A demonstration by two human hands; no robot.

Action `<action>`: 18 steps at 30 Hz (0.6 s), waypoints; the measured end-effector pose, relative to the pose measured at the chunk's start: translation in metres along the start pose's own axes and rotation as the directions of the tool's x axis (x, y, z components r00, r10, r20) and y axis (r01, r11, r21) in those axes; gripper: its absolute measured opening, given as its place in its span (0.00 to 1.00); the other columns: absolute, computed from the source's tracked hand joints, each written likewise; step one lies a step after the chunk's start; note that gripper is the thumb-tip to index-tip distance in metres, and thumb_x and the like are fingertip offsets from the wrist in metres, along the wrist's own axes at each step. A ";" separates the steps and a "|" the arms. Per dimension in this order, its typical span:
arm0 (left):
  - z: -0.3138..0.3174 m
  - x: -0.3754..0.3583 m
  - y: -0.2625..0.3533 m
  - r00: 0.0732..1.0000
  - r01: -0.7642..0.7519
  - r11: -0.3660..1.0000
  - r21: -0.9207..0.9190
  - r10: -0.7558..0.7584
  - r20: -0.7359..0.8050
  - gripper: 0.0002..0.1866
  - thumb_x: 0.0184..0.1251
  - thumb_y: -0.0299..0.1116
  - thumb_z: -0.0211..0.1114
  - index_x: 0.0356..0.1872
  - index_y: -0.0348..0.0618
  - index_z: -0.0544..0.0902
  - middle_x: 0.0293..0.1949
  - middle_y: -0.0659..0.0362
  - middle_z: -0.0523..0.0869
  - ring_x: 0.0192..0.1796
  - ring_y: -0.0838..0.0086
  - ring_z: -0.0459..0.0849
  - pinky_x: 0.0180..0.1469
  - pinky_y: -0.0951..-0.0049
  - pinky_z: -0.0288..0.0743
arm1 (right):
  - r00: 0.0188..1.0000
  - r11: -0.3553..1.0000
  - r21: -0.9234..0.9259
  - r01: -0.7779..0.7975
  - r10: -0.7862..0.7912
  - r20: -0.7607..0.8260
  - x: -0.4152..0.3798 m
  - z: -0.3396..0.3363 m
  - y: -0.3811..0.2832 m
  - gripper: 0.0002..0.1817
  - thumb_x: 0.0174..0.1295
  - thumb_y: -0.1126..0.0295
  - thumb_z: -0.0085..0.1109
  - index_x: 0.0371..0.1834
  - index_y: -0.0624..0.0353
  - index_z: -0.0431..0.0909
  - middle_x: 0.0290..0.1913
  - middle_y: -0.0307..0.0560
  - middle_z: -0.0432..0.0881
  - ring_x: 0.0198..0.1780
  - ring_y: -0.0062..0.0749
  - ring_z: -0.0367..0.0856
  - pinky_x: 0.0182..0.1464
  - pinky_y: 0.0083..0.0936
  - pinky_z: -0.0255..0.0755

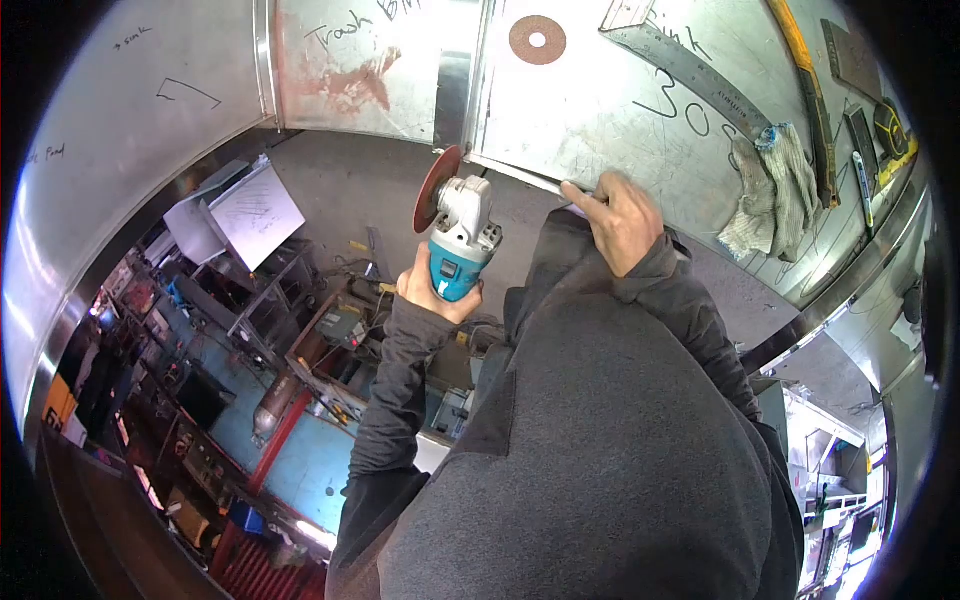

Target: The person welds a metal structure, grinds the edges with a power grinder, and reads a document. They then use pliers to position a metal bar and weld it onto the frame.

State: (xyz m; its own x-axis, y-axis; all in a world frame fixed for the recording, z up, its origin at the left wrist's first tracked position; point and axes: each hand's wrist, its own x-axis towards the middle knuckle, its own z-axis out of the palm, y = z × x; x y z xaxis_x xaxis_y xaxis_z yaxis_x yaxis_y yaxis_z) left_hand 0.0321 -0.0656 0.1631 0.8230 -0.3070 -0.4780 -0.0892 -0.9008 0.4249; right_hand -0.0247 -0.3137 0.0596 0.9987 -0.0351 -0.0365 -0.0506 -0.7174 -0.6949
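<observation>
My left hand [440, 293] is wrapped around the teal body of an angle grinder [462, 235], its reddish-brown disc [436, 190] tilted up beside the bench edge. My right hand [626, 222] is at the near edge of the metal worktop [560, 120], fingers bent and one digit reaching left along a thin bright metal strip [520, 177]. What lies under those fingers is hidden. Past the right hand, a loose brown disc [523, 52] with a centre hole lies flat on the worktop.
Along the worktop's right side lie a steel ruler [690, 75], knit gloves [783, 190], a yellow-and-black bar [806, 90], a marker [862, 188] and a tape measure [888, 128]. Below left stand a cluttered cart [340, 325] and a gas cylinder [275, 405].
</observation>
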 end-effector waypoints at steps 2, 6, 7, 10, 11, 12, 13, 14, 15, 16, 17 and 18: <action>0.001 0.001 -0.001 1.000 0.009 1.000 -0.003 -0.009 0.017 0.32 0.38 0.39 0.73 0.45 0.40 0.68 0.26 0.50 0.82 0.29 0.51 0.83 0.33 0.59 0.77 | 1.000 1.000 0.021 -0.001 0.000 0.010 0.003 -0.002 0.004 0.21 0.49 0.80 0.58 0.46 0.44 0.84 0.25 0.39 0.67 0.26 0.28 0.69 0.28 0.26 0.71; 0.008 0.002 -0.004 0.999 0.046 0.999 0.009 -0.046 0.011 0.32 0.37 0.40 0.73 0.44 0.41 0.68 0.28 0.50 0.83 0.30 0.50 0.83 0.35 0.57 0.76 | 0.999 0.999 0.054 -0.005 0.002 0.044 0.007 -0.007 0.006 0.21 0.49 0.80 0.58 0.46 0.43 0.84 0.25 0.38 0.67 0.26 0.26 0.70 0.28 0.24 0.72; 0.009 0.002 -0.005 0.998 0.068 0.998 0.008 -0.068 0.006 0.32 0.37 0.41 0.74 0.44 0.41 0.68 0.29 0.49 0.83 0.30 0.49 0.82 0.36 0.56 0.76 | 0.999 0.999 0.054 -0.003 0.000 0.045 0.008 -0.009 0.006 0.21 0.49 0.80 0.58 0.46 0.43 0.84 0.25 0.38 0.67 0.26 0.26 0.70 0.28 0.24 0.72; 0.014 0.002 -0.011 0.988 0.139 0.990 0.013 -0.140 0.070 0.37 0.38 0.40 0.73 0.53 0.41 0.69 0.37 0.51 0.83 0.39 0.57 0.84 0.43 0.62 0.76 | 0.997 0.997 0.073 -0.016 0.011 0.070 0.009 -0.012 0.004 0.22 0.49 0.80 0.58 0.46 0.43 0.84 0.26 0.38 0.67 0.27 0.26 0.70 0.29 0.24 0.73; 0.015 0.003 -0.012 0.988 0.140 0.990 0.012 -0.140 0.068 0.37 0.38 0.40 0.73 0.53 0.41 0.69 0.37 0.51 0.83 0.39 0.57 0.84 0.43 0.62 0.76 | 0.996 0.998 0.060 -0.026 0.021 0.083 0.009 -0.012 0.004 0.22 0.49 0.80 0.58 0.47 0.42 0.83 0.26 0.38 0.67 0.27 0.26 0.70 0.29 0.24 0.74; 0.017 0.003 -0.012 0.987 0.141 0.990 0.003 -0.141 0.077 0.36 0.37 0.40 0.73 0.53 0.41 0.69 0.37 0.51 0.83 0.38 0.57 0.84 0.42 0.62 0.76 | 0.995 0.998 0.047 -0.036 0.032 0.095 0.009 -0.013 0.004 0.22 0.49 0.80 0.58 0.47 0.42 0.83 0.26 0.38 0.67 0.27 0.26 0.71 0.29 0.23 0.74; 0.019 0.003 -0.012 0.986 0.143 0.990 -0.006 -0.142 0.086 0.36 0.37 0.40 0.73 0.52 0.41 0.69 0.36 0.51 0.83 0.36 0.57 0.84 0.42 0.62 0.76 | 0.995 0.998 0.046 -0.035 0.031 0.095 0.009 -0.013 0.005 0.22 0.49 0.80 0.58 0.47 0.42 0.83 0.26 0.38 0.67 0.27 0.26 0.71 0.29 0.23 0.74; 0.023 0.001 -0.015 0.988 0.138 0.990 0.041 -0.141 0.066 0.36 0.37 0.40 0.73 0.51 0.41 0.69 0.34 0.51 0.83 0.34 0.57 0.84 0.41 0.62 0.76 | 0.997 0.999 0.050 -0.020 0.016 0.082 0.009 -0.012 0.006 0.23 0.49 0.80 0.58 0.47 0.42 0.83 0.26 0.37 0.68 0.27 0.26 0.71 0.29 0.23 0.74; 0.024 0.002 -0.015 0.988 0.134 0.990 0.041 -0.137 0.067 0.36 0.37 0.40 0.73 0.51 0.41 0.69 0.34 0.51 0.83 0.34 0.57 0.84 0.41 0.62 0.76 | 0.998 0.999 0.054 -0.006 0.002 0.069 0.009 -0.012 0.006 0.23 0.49 0.81 0.58 0.47 0.41 0.83 0.27 0.37 0.68 0.27 0.25 0.71 0.29 0.23 0.74; 0.025 0.002 -0.016 0.987 0.150 0.989 0.002 -0.150 0.063 0.35 0.37 0.41 0.73 0.51 0.41 0.69 0.34 0.51 0.83 0.34 0.57 0.84 0.41 0.61 0.76 | 0.998 0.999 0.053 -0.007 0.003 0.070 0.009 -0.012 0.006 0.23 0.49 0.81 0.58 0.47 0.41 0.83 0.27 0.37 0.68 0.27 0.25 0.71 0.29 0.23 0.74; 0.026 0.001 -0.015 0.985 0.167 0.985 -0.038 -0.165 0.057 0.35 0.37 0.41 0.73 0.50 0.41 0.69 0.33 0.51 0.83 0.34 0.56 0.84 0.41 0.61 0.76 | 0.997 0.999 0.045 -0.008 0.005 0.076 0.009 -0.013 0.005 0.23 0.49 0.81 0.58 0.47 0.41 0.83 0.27 0.37 0.68 0.27 0.25 0.71 0.28 0.22 0.74; 0.026 0.002 -0.013 0.985 0.168 0.985 -0.041 -0.166 0.053 0.35 0.37 0.41 0.73 0.50 0.41 0.69 0.33 0.51 0.83 0.34 0.56 0.84 0.41 0.61 0.76 | 0.997 0.999 0.035 -0.007 0.005 0.080 0.010 -0.013 0.006 0.24 0.49 0.81 0.59 0.47 0.41 0.83 0.27 0.37 0.67 0.27 0.25 0.71 0.28 0.22 0.74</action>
State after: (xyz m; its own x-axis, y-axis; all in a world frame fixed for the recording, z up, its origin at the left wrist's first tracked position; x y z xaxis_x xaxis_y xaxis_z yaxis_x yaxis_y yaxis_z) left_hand 0.0204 -0.0622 0.1370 0.7954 -0.1689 -0.5820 0.0735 -0.9264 0.3692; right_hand -0.0151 -0.3271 0.0647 0.9952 0.0170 -0.0968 -0.0581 -0.6922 -0.7194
